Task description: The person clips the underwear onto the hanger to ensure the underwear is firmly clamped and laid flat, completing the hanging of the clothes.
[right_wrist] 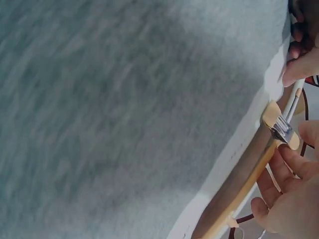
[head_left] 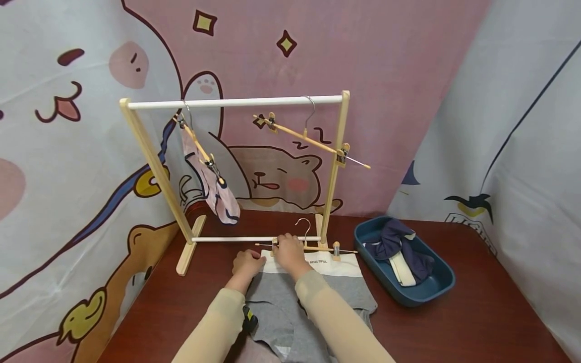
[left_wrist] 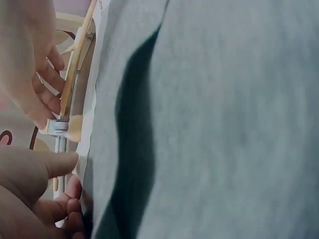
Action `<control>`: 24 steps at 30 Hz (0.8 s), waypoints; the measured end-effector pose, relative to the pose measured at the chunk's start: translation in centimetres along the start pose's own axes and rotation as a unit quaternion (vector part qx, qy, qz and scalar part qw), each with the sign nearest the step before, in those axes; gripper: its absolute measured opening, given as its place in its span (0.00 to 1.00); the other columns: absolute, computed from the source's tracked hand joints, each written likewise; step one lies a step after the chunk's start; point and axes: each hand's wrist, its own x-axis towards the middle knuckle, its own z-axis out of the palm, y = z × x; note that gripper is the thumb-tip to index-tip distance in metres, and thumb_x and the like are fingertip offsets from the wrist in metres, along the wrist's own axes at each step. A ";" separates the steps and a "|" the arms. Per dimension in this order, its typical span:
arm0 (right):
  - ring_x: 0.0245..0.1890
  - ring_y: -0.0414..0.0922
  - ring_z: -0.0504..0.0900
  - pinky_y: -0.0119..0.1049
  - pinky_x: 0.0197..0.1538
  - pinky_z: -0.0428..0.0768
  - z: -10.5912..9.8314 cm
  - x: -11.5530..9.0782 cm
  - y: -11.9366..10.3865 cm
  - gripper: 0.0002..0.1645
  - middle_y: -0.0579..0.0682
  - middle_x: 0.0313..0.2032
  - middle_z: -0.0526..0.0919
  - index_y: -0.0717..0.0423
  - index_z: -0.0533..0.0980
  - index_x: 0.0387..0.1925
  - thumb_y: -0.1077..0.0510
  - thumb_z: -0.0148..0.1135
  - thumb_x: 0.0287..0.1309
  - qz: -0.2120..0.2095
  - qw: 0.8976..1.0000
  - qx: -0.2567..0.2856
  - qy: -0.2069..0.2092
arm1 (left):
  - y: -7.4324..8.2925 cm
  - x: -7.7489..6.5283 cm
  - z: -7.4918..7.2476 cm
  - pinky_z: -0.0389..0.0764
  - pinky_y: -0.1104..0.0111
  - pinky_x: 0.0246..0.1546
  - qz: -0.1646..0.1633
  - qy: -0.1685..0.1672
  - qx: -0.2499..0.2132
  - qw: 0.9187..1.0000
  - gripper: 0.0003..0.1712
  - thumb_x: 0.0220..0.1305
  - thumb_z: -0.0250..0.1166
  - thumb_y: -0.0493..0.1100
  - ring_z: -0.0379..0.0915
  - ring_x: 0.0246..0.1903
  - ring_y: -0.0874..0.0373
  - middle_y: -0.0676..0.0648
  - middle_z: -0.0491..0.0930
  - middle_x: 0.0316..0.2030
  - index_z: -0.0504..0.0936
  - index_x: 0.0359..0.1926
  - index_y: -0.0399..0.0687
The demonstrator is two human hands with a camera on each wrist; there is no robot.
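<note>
So the grey garment (head_left: 290,302) is lying spread out on the surface (head_left: 495,302), in front of the rack (head_left: 156,169), white band (head_left: 347,267) toward the rack. There's a hanger (head_left: 317,248) lying along that band's top edge, hook pointing away from the person.

Left hand (head_left: 248,264) has a narrow grip, thumb and fingers pinching the corner of the white band. Right hand (head_left: 290,252) is holding the hanger at its nearer clip (right_wrist: 281,130), thumb on one side and fingers curled at the other. Can't tell from any view whether that clip is squeezed open, or whether it has any cloth in it. Same with the far clip (head_left: 336,251): it overlaps the band's edge, but no idea if it's bitten down.

My read is that the step in hand is lining up the band's left end with the clip. IMO the next move calls for the left hand to keep that edge flat and feed it between the clip's pads while the right hand works the clip. Then probably check the far side before lifting anything.

Up on the rack's top rail (head_left: 263,101) there's a pink garment (head_left: 215,194) on one hanger plus a bare hanger (head_left: 290,132). Off to the right, a blue tub (head_left: 440,285) has navy clothing (head_left: 399,242) in it.
</note>
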 end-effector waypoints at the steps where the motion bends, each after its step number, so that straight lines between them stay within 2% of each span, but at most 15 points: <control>1: 0.48 0.54 0.74 0.51 0.53 0.69 0.1 0.0 0.0 0.17 0.53 0.44 0.78 0.56 0.77 0.47 0.50 0.57 0.63 0.004 1.000 0.003 0.001 | 0.1 -0.1 0.0 0.72 0.47 0.42 -0.006 -0.001 0.002 1.000 0.14 0.57 0.65 0.51 0.70 0.48 0.37 0.36 0.73 0.44 0.82 0.36 0.46; 5: 0.43 0.52 0.76 0.49 0.50 0.70 0.4 0.1 0.3 0.11 0.51 0.39 0.78 0.52 0.75 0.42 0.50 0.56 0.64 0.010 1.000 0.018 0.008 | 0.4 -0.1 -0.1 0.71 0.48 0.42 -0.013 -0.007 -0.011 1.000 0.10 0.56 0.64 0.49 0.69 0.47 0.38 0.37 0.72 0.43 0.81 0.33 0.47; 7: 0.37 0.50 0.77 0.46 0.45 0.71 0.4 0.0 0.4 0.08 0.49 0.34 0.79 0.52 0.73 0.39 0.52 0.57 0.64 0.008 0.999 0.030 0.017 | 0.3 0.0 -0.1 0.71 0.52 0.41 -0.014 -0.011 -0.030 0.999 0.09 0.56 0.63 0.48 0.69 0.46 0.40 0.38 0.73 0.42 0.80 0.33 0.47; 10: 0.29 0.47 0.76 0.42 0.38 0.72 0.4 0.1 0.7 0.06 0.48 0.28 0.78 0.53 0.71 0.36 0.55 0.57 0.63 0.008 0.997 0.077 0.023 | -0.1 0.1 -0.1 0.71 0.60 0.36 -0.015 -0.012 -0.079 0.997 0.09 0.57 0.62 0.46 0.71 0.40 0.46 0.42 0.75 0.38 0.79 0.34 0.45; 12: 0.28 0.46 0.76 0.40 0.35 0.72 0.4 0.2 0.9 0.07 0.48 0.26 0.78 0.53 0.70 0.35 0.56 0.58 0.63 0.010 0.993 0.120 0.021 | -0.3 0.3 -0.1 0.70 0.65 0.31 -0.010 -0.007 -0.117 0.993 0.08 0.55 0.62 0.42 0.71 0.35 0.51 0.44 0.76 0.33 0.79 0.34 0.43; 15: 0.32 0.46 0.77 0.40 0.37 0.74 0.1 0.5 1.2 0.07 0.51 0.31 0.79 0.55 0.70 0.38 0.57 0.58 0.63 0.011 0.982 0.189 0.008 | -0.7 0.5 0.0 0.68 0.70 0.27 -0.005 -0.006 -0.174 0.985 0.10 0.50 0.62 0.36 0.70 0.30 0.55 0.46 0.76 0.28 0.78 0.36 0.39; 17: 0.38 0.47 0.78 0.40 0.41 0.75 -0.1 0.6 1.4 0.10 0.52 0.37 0.79 0.56 0.71 0.44 0.56 0.57 0.64 0.012 0.976 0.218 -0.010 | -0.9 0.6 -0.1 0.69 0.71 0.27 -0.004 -0.009 -0.199 0.980 0.15 0.47 0.62 0.34 0.71 0.29 0.56 0.45 0.78 0.28 0.78 0.40 0.37; 21: 0.48 0.52 0.77 0.46 0.49 0.76 -1.0 0.9 1.4 0.25 0.56 0.48 0.78 0.58 0.68 0.60 0.52 0.54 0.66 0.019 0.967 0.248 -0.055 | -0.9 0.8 -0.3 0.74 0.67 0.34 -0.008 -0.037 -0.223 0.974 0.22 0.47 0.61 0.34 0.74 0.36 0.53 0.39 0.82 0.38 0.80 0.48 0.35; 24: 0.53 0.53 0.76 0.49 0.54 0.74 -1.7 0.9 1.4 0.28 0.57 0.53 0.77 0.58 0.67 0.63 0.47 0.51 0.68 0.023 0.966 0.246 -0.077 | -0.8 0.9 -0.7 0.75 0.62 0.43 -0.018 -0.074 -0.219 0.973 0.23 0.51 0.62 0.38 0.75 0.43 0.51 0.37 0.80 0.46 0.80 0.49 0.34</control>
